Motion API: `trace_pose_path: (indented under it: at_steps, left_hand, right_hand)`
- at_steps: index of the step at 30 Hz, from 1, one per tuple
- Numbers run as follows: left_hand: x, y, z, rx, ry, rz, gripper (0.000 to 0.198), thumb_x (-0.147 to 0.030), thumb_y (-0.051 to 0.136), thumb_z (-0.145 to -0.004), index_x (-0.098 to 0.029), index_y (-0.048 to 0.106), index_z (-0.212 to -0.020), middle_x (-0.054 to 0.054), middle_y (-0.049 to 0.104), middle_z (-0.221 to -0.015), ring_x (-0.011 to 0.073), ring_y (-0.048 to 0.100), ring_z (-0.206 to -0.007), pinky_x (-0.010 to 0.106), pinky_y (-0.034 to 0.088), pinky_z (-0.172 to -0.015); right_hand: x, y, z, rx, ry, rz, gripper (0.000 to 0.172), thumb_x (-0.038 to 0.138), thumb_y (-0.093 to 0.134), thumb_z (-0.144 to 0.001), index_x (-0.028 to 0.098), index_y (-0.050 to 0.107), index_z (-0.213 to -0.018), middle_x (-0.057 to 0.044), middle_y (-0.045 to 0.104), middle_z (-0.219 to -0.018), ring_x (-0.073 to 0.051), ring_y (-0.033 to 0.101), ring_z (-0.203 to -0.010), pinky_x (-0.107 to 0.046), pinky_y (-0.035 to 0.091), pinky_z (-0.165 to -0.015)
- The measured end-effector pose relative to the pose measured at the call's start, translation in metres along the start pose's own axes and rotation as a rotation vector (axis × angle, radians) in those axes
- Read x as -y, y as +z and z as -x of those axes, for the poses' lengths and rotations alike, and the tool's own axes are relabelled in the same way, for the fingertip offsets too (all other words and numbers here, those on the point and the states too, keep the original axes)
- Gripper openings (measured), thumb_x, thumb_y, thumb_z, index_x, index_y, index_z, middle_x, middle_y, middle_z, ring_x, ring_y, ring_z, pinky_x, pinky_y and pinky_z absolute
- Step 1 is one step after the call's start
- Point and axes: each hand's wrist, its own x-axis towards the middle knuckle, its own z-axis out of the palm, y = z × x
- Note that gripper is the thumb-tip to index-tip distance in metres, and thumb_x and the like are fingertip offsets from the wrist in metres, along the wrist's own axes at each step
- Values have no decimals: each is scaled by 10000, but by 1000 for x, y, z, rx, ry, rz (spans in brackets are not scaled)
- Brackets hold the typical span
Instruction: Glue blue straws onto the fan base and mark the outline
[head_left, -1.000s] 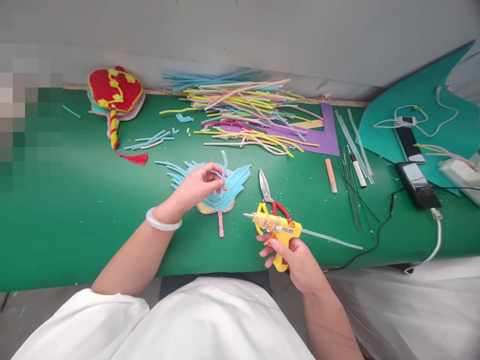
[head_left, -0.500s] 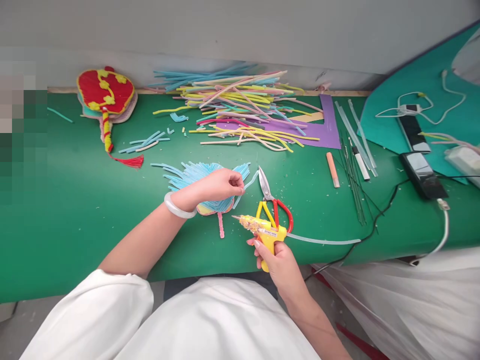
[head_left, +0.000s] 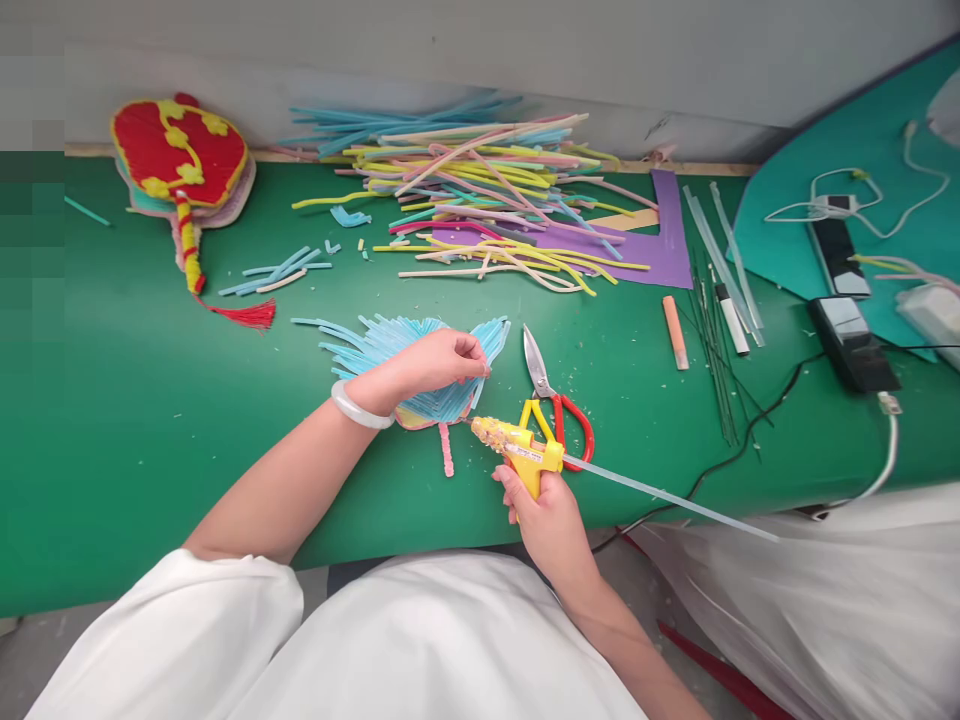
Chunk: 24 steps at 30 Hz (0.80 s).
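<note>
My left hand [head_left: 450, 360] is closed in a pinch over the right side of a small fan, its fingertips on a light blue pipe cleaner [head_left: 478, 394] at the edge. Rows of blue pipe cleaners [head_left: 382, 340] cover the fan and stick out past its outline. A pink handle [head_left: 447, 450] points toward me. My right hand [head_left: 544, 515] grips a yellow hot glue gun [head_left: 529, 460], its nozzle close to the fan's lower right edge. A clear glue stick [head_left: 667, 495] juts from the gun's back. My left hand and forearm hide part of the fan.
Scissors [head_left: 538, 365] with red and yellow handles lie right of the fan. Behind are piled coloured pipe cleaners [head_left: 480, 180] and a purple sheet [head_left: 671, 250]. A finished red fan [head_left: 180, 150] lies at left. A black cord [head_left: 739, 440] and power bank-like box [head_left: 855, 345] are at right.
The glue gun has moved up and left, bringing its nozzle to the fan's edge. The pipe cleaner at my left fingertips, which pointed out to the right, now lies along the fan.
</note>
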Motion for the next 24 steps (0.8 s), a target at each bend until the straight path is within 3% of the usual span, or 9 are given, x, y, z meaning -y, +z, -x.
trace_pose_path:
  at_steps: [11, 18, 24]
  left_hand:
    - [4, 1, -3, -8, 23, -1, 183, -360, 634, -733, -180, 613, -707, -11, 591, -637, 125, 519, -551, 247, 362, -492]
    - [4, 1, -2, -4, 27, -2, 188, -366, 638, -733, -185, 601, -698, -11, 587, -636, 125, 514, -543, 250, 365, -485]
    - [5, 0, -3, 3, 25, -6, 190, -374, 640, -737, -188, 610, -714, -12, 596, -639, 127, 518, -540, 255, 371, -490]
  right_hand:
    - [-6, -1, -2, 17, -78, 79, 557, 683, 573, -759, 159, 634, -939, -2, 567, -646, -158, 507, -536, -305, 423, -524]
    - [2, 1, 1, 6, -25, 54, 605, 780, 581, -691, 191, 605, -829, 23, 522, -548, -154, 488, -488, -291, 406, -479]
    - [0, 1, -1, -24, -74, 73, 640, 808, 574, -692, 185, 618, -830, -33, 631, -667, -158, 512, -512, -305, 420, -503]
